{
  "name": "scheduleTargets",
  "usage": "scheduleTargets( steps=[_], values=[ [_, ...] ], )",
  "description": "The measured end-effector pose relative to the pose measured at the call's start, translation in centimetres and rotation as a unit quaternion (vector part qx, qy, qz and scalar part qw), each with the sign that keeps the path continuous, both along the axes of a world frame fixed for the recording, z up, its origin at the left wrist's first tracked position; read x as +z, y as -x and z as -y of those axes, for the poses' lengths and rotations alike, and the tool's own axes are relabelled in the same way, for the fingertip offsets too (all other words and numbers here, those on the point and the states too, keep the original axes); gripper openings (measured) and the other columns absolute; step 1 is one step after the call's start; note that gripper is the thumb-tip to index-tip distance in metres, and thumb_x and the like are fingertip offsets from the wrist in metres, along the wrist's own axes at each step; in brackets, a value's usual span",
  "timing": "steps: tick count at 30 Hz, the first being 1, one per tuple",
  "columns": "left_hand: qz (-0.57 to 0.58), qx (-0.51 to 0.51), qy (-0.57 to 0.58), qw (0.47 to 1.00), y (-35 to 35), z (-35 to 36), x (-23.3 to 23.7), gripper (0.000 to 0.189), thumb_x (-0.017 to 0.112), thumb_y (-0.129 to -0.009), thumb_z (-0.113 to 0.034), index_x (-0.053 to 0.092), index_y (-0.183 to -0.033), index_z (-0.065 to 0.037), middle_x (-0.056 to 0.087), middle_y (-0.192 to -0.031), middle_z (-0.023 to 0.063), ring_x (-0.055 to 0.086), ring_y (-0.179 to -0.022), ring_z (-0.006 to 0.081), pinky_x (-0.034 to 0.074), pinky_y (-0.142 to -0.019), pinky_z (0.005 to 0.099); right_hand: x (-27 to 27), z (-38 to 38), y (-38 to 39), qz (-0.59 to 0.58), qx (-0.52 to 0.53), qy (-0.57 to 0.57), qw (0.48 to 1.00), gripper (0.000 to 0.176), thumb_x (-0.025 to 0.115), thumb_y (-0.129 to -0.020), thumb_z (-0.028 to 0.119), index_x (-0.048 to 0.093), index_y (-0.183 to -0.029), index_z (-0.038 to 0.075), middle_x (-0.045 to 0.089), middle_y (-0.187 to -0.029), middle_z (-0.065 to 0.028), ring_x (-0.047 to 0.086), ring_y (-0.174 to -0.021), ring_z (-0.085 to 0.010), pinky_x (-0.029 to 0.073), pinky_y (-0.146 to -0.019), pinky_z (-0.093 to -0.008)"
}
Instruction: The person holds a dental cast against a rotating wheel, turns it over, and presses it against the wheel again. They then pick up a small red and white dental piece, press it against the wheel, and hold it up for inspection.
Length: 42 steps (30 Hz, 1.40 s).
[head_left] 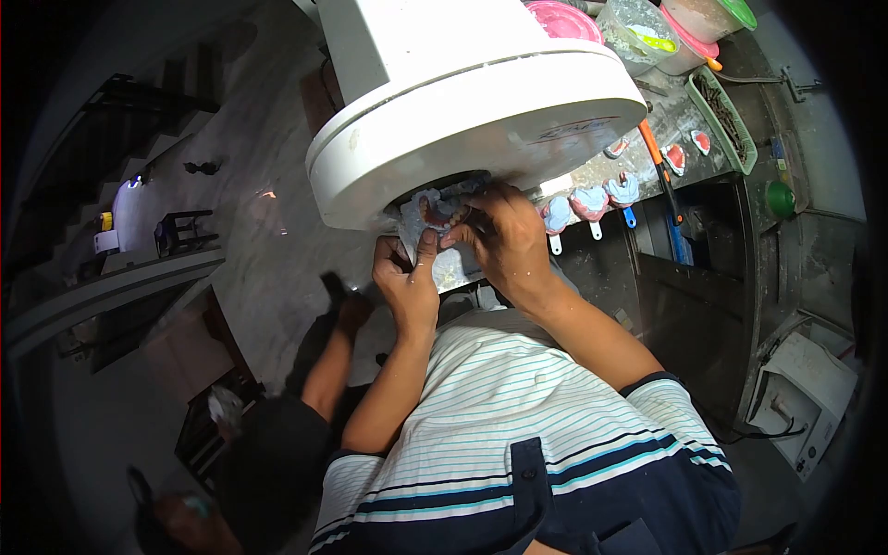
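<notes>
A pale dental cast (pixel 427 222) with a row of teeth and a reddish arch is held at the opening under a large white round machine (pixel 481 120). My left hand (pixel 410 279) pinches the cast's lower edge between thumb and fingers. On its right side, my right hand (pixel 507 239) grips the same cast, thumb near the teeth and fingers curled over the top. The inside of the opening is dark and partly hidden by the cast and fingers.
Dental impressions in trays (pixel 590 203) line the bench edge at right, near an orange-handled tool (pixel 652 148). A green basket (pixel 751 155) and plastic bowls (pixel 634 37) stand behind. Another person (pixel 273 462) is at lower left. A white device (pixel 807 393) sits at lower right.
</notes>
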State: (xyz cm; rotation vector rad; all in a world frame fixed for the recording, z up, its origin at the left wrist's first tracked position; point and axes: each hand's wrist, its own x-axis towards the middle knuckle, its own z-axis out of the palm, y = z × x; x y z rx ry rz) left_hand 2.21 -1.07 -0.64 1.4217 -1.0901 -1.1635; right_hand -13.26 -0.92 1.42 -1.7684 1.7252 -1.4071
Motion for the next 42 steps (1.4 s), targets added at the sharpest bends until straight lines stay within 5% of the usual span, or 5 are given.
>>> scheduleTargets(
  steps=[8, 11, 30, 42],
  values=[
    [0.011, 0.005, 0.001, 1.0, 0.2, 0.1, 0.2, 0.035, 0.081, -0.094, -0.018, 0.05, -0.08, -0.007, 0.049, -0.079, -0.0034, 0.042, -0.075, 0.0093, 0.036, -0.07, 0.0262, 0.5, -0.1, -0.1, -0.016, -0.017, 0.006, 1.0, 0.047, 0.087, -0.064, -0.004, 0.068, -0.106, 0.002, 0.066, -0.092, -0.0165, 0.065, -0.085, -0.0374, 0.052, -0.073, -0.0442],
    [0.009, 0.006, 0.007, 1.0, -0.1, 0.1, -0.5, 0.036, 0.081, -0.094, -0.018, 0.049, -0.08, -0.008, 0.048, -0.079, -0.0035, 0.042, -0.075, 0.0093, 0.036, -0.07, 0.026, 0.3, 0.0, -0.2, -0.017, -0.031, 0.007, 0.999, 0.043, 0.089, -0.065, 0.008, 0.067, -0.101, 0.004, 0.065, -0.09, -0.0159, 0.064, -0.083, -0.039, 0.05, -0.075, -0.0467],
    [-0.011, -0.008, -0.007, 1.0, -0.5, 0.4, -1.1, 0.033, 0.081, -0.094, -0.018, 0.052, -0.082, -0.008, 0.051, -0.08, -0.0032, 0.043, -0.072, 0.0083, 0.037, -0.068, 0.0246, -0.5, 0.1, -0.2, -0.022, -0.038, 0.008, 0.999, 0.044, 0.087, -0.065, 0.006, 0.068, -0.105, 0.002, 0.065, -0.094, -0.0169, 0.064, -0.086, -0.0395, 0.051, -0.077, -0.047],
    [-0.089, 0.0, 0.019, 0.996, -1.3, -1.0, 0.2, 0.023, 0.078, -0.096, -0.015, 0.056, -0.096, -0.007, 0.056, -0.092, -0.0012, 0.049, -0.083, 0.0086, 0.041, -0.077, 0.0254, 0.8, -1.8, 1.2, -0.059, 0.094, 0.011, 0.994, 0.033, 0.09, -0.073, 0.012, 0.069, -0.097, 0.003, 0.068, -0.091, -0.0119, 0.064, -0.082, -0.034, 0.05, -0.073, -0.0419]
  ],
)
